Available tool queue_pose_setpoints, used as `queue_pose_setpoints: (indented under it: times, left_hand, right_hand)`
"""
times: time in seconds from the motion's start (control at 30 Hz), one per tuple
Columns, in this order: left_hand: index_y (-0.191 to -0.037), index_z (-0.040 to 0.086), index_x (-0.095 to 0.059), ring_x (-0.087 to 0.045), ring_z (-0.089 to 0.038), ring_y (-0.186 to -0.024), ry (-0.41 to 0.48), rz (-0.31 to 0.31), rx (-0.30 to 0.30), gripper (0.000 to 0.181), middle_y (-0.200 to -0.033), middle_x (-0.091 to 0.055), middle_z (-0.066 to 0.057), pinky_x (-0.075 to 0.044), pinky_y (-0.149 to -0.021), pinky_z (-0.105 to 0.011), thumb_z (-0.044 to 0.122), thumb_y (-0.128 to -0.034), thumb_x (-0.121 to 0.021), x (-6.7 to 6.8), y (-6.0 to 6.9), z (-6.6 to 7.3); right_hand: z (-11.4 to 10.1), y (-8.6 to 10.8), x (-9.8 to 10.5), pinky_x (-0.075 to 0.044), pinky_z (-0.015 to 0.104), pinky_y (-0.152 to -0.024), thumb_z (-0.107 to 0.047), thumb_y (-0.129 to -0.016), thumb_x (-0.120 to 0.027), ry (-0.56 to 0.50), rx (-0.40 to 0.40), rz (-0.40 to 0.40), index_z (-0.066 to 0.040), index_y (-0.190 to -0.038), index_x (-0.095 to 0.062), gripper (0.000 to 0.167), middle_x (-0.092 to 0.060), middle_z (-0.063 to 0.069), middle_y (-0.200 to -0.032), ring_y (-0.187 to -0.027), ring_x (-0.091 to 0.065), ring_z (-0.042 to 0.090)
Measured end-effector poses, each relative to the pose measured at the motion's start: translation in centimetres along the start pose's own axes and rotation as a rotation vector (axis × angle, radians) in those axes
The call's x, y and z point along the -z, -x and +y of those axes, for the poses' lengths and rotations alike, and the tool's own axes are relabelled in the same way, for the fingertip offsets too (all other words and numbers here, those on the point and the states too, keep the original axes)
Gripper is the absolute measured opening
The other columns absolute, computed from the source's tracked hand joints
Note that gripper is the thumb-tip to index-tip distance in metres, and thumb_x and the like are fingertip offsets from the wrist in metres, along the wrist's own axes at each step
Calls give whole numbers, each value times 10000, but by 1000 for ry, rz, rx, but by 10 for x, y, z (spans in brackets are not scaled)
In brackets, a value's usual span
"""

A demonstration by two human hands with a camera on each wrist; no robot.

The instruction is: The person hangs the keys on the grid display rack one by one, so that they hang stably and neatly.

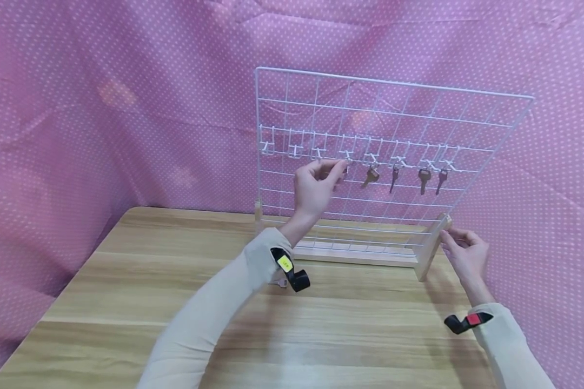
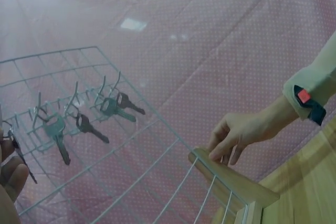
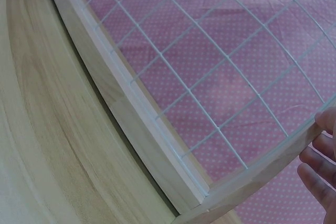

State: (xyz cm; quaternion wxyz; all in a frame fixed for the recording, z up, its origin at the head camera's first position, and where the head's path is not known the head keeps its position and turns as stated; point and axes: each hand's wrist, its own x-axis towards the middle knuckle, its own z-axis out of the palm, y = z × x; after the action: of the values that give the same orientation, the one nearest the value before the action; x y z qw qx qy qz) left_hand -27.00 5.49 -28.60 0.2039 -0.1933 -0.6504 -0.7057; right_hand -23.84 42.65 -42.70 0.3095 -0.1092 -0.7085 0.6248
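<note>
The left hand (image 1: 313, 186) is pinching a key (image 2: 22, 156) at a hook (image 1: 347, 155) while the right hand (image 1: 466, 259) is gripping the post (image 1: 430, 251).
Left thumb and fingers are nearly meeting around that key at centre frame; whether it is hanging, I cannot tell. At right, curled fingers are holding the post, probably steadying the rack (image 1: 355, 256). Four other keys (image 1: 424, 181) are hanging right of centre, seemingly one per hook.

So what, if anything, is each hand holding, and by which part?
Left hand: apparently a key, exact grip unclear. Right hand: the wooden side support, pinched near its upper end.
</note>
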Motion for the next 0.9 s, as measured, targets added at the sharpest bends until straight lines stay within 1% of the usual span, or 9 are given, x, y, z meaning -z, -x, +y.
queue_pose_setpoints:
  times: [0.1,0.2,0.3,0.37,0.43,0.57,0.67,0.77,0.9]
  left_hand:
    - [-1085,18,-763,-734,-262,-805,-14,-33,15,199,-1010,-795,-179,-672,-770,-450,197,-1012,-718,8,1,-4]
    - [-1106,47,-753,-716,-196,-766,-76,-89,37,213,-1013,-788,-150,-667,-721,-396,235,-1009,-725,20,6,-11]
    - [-1120,63,-746,-694,-146,-748,-155,-182,56,219,-1008,-780,-125,-642,-670,-306,250,-1009,-726,35,13,-20]
    - [-1128,75,-745,-679,-121,-755,-220,-253,62,218,-1000,-779,-109,-616,-658,-258,258,-1011,-722,46,19,-28]
    - [-1139,80,-744,-671,-117,-790,-282,-324,62,213,-1003,-776,-102,-600,-687,-232,250,-1013,-718,57,25,-36]
    - [-1147,106,-750,-671,-121,-845,-431,-444,84,215,-1031,-779,-58,-579,-738,-217,271,-1013,-717,82,40,-53]
    - [-1147,108,-751,-670,-127,-866,-504,-511,122,213,-1043,-773,-49,-572,-750,-219,267,-1010,-719,100,52,-66]
    - [-1143,103,-753,-665,-125,-881,-550,-561,146,201,-1045,-767,-44,-571,-753,-214,249,-1009,-720,117,62,-80]
    - [-1120,122,-766,-660,-90,-865,-632,-620,133,177,-1007,-765,4,-564,-742,-182,245,-996,-742,133,74,-99]
  right_hand:
    - [0,0,0,-589,119,-594,35,-897,-784,-1,-2,0,-78,-950,-760,128,-744,-153,-736,-612,-713,-17]
    - [-1,0,-1,-592,125,-595,37,-897,-783,-3,-5,-1,-78,-951,-758,130,-745,-151,-729,-610,-714,-13]
    - [-1,0,-1,-592,125,-593,29,-898,-785,-1,-17,-3,-89,-946,-758,130,-744,-151,-725,-610,-715,-9]
    - [-1,-1,0,-592,123,-595,20,-900,-787,2,-23,-5,-94,-945,-758,126,-743,-152,-727,-612,-715,-8]
    - [-2,-1,0,-591,121,-597,16,-900,-788,0,-28,-6,-92,-946,-757,122,-743,-151,-729,-615,-716,-8]
    - [-1,-1,0,-590,117,-598,13,-900,-787,-3,-34,-7,-93,-951,-758,121,-744,-150,-732,-619,-718,-11]
    - [1,-1,0,-588,118,-592,17,-899,-786,-6,-31,-4,-87,-955,-759,120,-745,-147,-732,-615,-717,-9]
    - [2,-1,0,-590,121,-593,27,-897,-783,-7,-19,-1,-64,-967,-759,117,-746,-148,-733,-613,-715,-13]
    - [1,-1,0,-592,121,-601,34,-900,-777,9,-3,0,-25,-998,-756,116,-743,-156,-736,-619,-711,-29]
